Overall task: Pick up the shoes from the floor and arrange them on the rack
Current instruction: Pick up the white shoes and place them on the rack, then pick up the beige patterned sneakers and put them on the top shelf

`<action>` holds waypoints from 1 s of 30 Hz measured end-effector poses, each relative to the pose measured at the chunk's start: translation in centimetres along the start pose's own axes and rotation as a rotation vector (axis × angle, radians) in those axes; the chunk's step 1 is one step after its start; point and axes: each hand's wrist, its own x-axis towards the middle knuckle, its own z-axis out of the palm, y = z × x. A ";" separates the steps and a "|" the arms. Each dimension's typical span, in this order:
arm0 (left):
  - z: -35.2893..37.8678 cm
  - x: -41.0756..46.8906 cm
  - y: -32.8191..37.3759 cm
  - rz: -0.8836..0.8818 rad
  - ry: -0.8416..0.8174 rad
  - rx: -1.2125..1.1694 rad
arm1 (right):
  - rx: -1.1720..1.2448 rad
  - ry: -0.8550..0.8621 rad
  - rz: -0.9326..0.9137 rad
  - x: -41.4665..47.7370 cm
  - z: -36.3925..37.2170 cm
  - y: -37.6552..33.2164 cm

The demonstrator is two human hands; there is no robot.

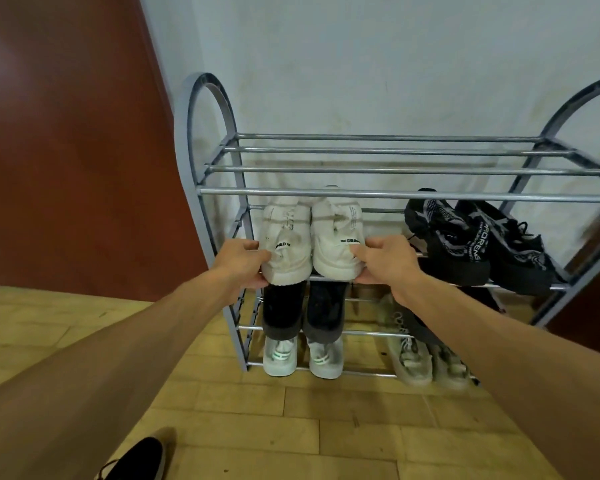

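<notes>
Left hand (243,259): fingers closed on the heel of the left white sneaker (286,242), thumb on top, fingers under the sole.
Right hand (387,259): clamped on the heel of the right white sneaker (336,237) in the same manner.
White pair: side by side and touching, toes toward the wall, heels at the front bar of the second shelf of the rack (395,192).
Top shelf: four bare horizontal bars.
Second shelf, right part: black patterned sneakers (478,244), angled, resting on the bars.
Third shelf: dark pair (303,313) directly beneath the white pair.
Bottom shelf: white pair with green marks (302,356) at left; beige pair (426,362) at right.
Floor (291,427): pale wood planks; black shoe (139,460) at the lower edge of view.
Surroundings: pale wall (378,64) behind the rack; red-brown panel (66,133) at left.
</notes>
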 end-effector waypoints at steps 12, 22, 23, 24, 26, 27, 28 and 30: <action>-7.8 -6.9 0.0 0.017 0.017 -0.105 | -0.606 0.000 -0.191 -7.6 0.4 -3.8; -16.5 -13.8 -8.7 0.010 0.134 -0.214 | -0.972 -0.443 -0.385 -17.2 12.9 -1.0; -17.3 -14.3 -10.6 -0.019 0.115 -0.128 | -1.001 -0.498 -0.385 -18.1 14.4 -0.1; -18.1 -14.9 -12.9 -0.058 0.091 -0.039 | -1.031 -0.557 -0.376 -18.9 16.0 1.0; -19.5 -15.6 -18.1 -0.154 0.072 0.082 | -1.079 -0.677 -0.356 -20.7 18.9 3.3; -20.0 -15.9 -20.9 -0.208 0.076 0.107 | -1.102 -0.728 -0.355 -21.6 20.1 4.3; -20.6 -16.4 -23.5 -0.280 0.088 0.122 | -1.118 -0.762 -0.353 -22.5 21.2 5.5; -21.6 -17.3 -28.8 -0.432 0.109 0.190 | -1.094 -0.802 -0.302 -23.8 22.5 7.8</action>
